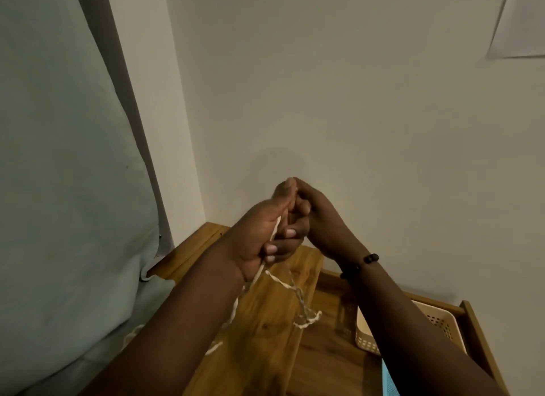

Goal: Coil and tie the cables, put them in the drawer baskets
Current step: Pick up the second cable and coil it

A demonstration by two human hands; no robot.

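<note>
left hand [256, 242] gripping thin white braided cable [287, 286] | right hand [312, 216] curling, hold unclear | light, limp; pinch near hanging loops

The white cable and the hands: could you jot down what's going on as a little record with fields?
cable: white, dangling in loops below the hands
left hand: grips the cable
right hand: fingers curled at the cable's top, against the left hand
basket: beige, in the open drawer, contents hidden
surface: wooden cabinet top
tied: not yet
</note>
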